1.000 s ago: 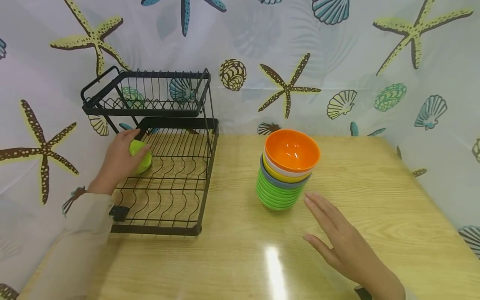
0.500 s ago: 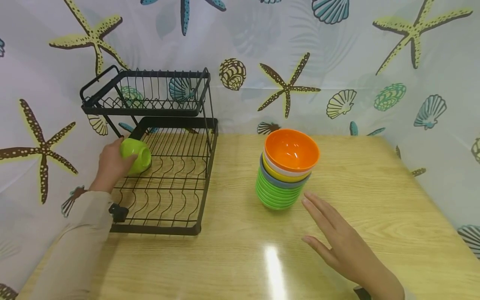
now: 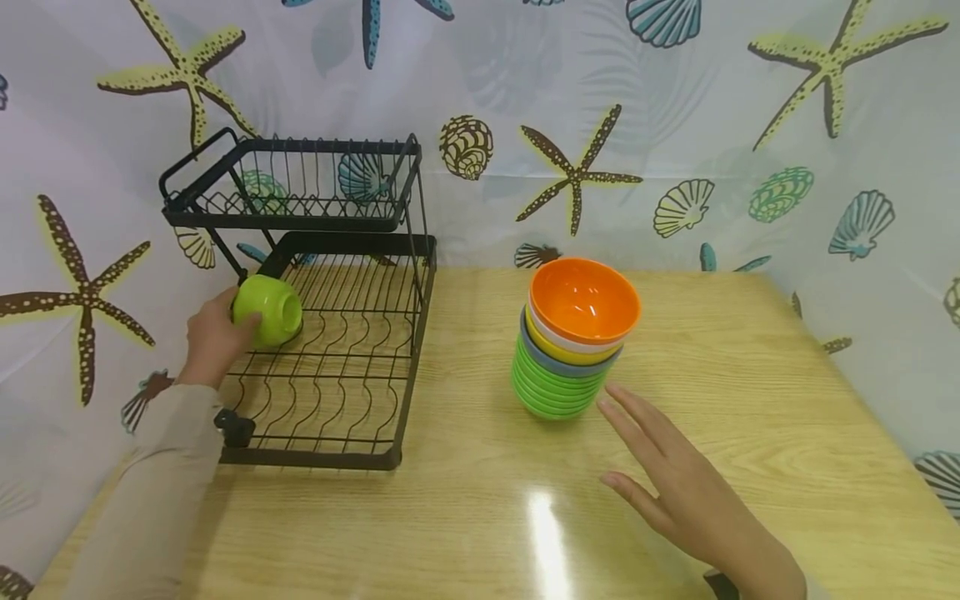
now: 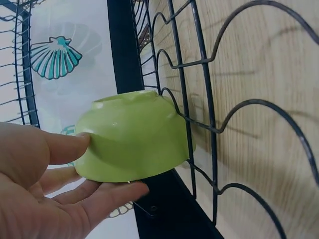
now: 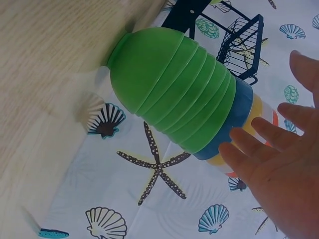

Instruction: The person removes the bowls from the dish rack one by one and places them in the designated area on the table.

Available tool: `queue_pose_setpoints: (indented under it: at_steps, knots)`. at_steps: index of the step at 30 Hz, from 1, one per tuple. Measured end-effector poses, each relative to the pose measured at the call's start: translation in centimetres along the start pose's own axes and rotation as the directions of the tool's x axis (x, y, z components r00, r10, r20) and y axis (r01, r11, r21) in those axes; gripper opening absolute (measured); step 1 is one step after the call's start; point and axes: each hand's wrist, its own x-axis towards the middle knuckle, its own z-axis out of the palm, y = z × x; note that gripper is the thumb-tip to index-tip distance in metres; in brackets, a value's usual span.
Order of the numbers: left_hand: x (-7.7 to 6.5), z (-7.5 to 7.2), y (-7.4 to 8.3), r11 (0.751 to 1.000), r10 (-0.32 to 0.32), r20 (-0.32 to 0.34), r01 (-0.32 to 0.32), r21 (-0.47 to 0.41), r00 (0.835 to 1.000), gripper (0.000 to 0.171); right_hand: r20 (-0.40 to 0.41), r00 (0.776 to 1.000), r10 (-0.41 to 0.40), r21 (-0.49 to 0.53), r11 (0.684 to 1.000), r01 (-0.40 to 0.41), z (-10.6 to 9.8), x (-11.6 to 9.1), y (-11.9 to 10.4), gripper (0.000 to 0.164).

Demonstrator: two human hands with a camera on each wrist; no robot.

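A green bowl [image 3: 267, 312] stands on its side in the lower tier of the black dish rack [image 3: 408, 358], its foot facing right. My left hand [image 3: 217, 337] is at the bowl's rim side. In the left wrist view the thumb overlaps the wall of the bowl [image 4: 134, 139], and fairly straight fingers lie by the rim; I cannot tell how firmly they touch. My right hand [image 3: 686, 487] is held with fingers extended beside a bowl stack [image 3: 558, 383], holding nothing. The stack has several green bowls at the bottom, then blue-grey, yellow and white, with an orange bowl [image 3: 585, 302] on top.
The rack's upper tier [image 3: 292, 223] overhangs the back part of the lower one. Everything stands on a light wooden table [image 3: 465, 508]. A white cloth [image 3: 697, 108] with starfish and shells hangs behind and at the sides.
My left hand has slid left off the green bowl, uncovering more of it, while the bowl stays in the rack. My right hand has barely moved.
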Motion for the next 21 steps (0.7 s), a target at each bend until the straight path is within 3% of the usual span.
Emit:
queue_pose_setpoints:
  at_steps: [9, 16, 21]
  knots:
    - [-0.41, 0.37, -0.61, 0.994, -0.074, -0.046, 0.070, -0.086, 0.996, 0.054, 0.016, 1.000, 0.003, 0.004, 1.000, -0.003, -0.06, 0.09, -0.12, 0.064]
    - [-0.18, 0.59, -0.42, 0.988, -0.102, -0.036, 0.097, -0.116, 0.994, 0.051, 0.103, 0.989, 0.104, 0.001, 0.995, -0.105, -0.36, -0.32, -0.18, 0.072]
    - [-0.25, 0.43, -0.20, 0.990, -0.095, -0.018, 0.092, -0.106, 0.995, 0.052, 0.125, 0.984, 0.130, -0.007, 0.991, -0.131, -0.48, -0.54, -0.19, 0.073]
